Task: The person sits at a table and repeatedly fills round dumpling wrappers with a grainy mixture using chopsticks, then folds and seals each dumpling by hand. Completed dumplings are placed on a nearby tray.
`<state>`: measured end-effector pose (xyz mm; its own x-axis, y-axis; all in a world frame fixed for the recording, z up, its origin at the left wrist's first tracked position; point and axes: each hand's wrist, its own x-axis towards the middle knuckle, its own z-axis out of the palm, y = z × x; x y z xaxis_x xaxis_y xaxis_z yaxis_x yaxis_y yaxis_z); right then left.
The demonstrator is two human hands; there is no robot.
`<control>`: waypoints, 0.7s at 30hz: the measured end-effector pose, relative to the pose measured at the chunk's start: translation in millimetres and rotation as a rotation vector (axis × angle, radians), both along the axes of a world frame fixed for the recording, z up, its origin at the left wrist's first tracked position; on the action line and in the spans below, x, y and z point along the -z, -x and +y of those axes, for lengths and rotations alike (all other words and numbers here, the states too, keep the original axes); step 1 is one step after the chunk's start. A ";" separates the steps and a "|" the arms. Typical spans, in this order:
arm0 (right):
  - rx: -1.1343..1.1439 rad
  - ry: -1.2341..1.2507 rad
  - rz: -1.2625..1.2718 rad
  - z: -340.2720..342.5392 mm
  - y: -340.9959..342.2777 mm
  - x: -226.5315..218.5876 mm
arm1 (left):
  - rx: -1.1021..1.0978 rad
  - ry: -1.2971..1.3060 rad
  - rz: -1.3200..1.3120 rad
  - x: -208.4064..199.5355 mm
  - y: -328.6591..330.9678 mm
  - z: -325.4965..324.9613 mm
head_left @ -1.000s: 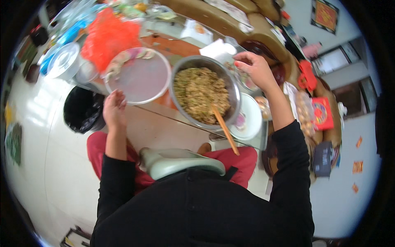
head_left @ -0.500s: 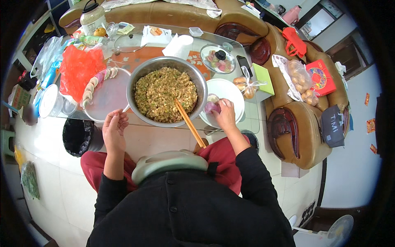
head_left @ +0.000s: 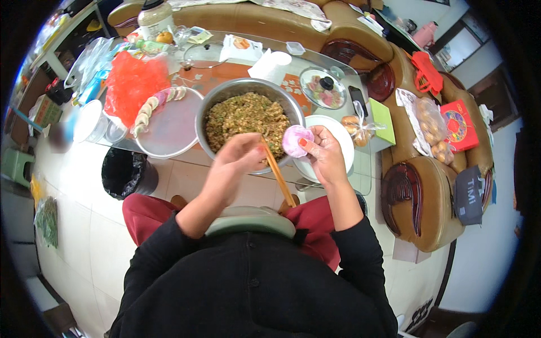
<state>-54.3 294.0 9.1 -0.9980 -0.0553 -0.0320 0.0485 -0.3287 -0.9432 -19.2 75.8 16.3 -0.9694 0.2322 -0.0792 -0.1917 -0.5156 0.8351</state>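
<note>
In my right hand (head_left: 328, 158) a round pink dumpling wrapper (head_left: 297, 141) is pinched between thumb and fingers, at the right rim of the steel bowl (head_left: 198, 121). Minced filling (head_left: 245, 115) lies in the bowl. Wooden chopsticks (head_left: 280, 177) lean out of it over the near rim. My left hand (head_left: 231, 166), somewhat blurred, is beside the chopsticks with its fingers stretched toward the wrapper; nothing shows in it. Partly behind my right hand is a white plate (head_left: 344, 132). Folded dumplings (head_left: 147, 107) line the left edge of a round tray (head_left: 172, 127).
A red plastic bag (head_left: 135, 81) and white tubs (head_left: 89, 121) are at the left of the glass table. Behind the plate are a glass lid (head_left: 321, 93), a phone (head_left: 357, 98) and bagged buns (head_left: 355, 128). A lined bin (head_left: 127, 174) stands on the floor.
My right hand has lifted the pink wrapper off the plate and brought it left to the bowl. My left hand has left the tray's edge and moved right, in front of the bowl.
</note>
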 end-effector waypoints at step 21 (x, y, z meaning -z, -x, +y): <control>-0.197 -0.307 -0.027 -40.9 -5.2 -22.4 | 0.020 0.181 0.205 5.0 11.1 0.2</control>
<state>-49.1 253.1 31.5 -0.9676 -0.2302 -0.1034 0.1091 -0.0123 -0.9940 -30.3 76.0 11.3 -0.9649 0.2510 0.0768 -0.0172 -0.3525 0.9357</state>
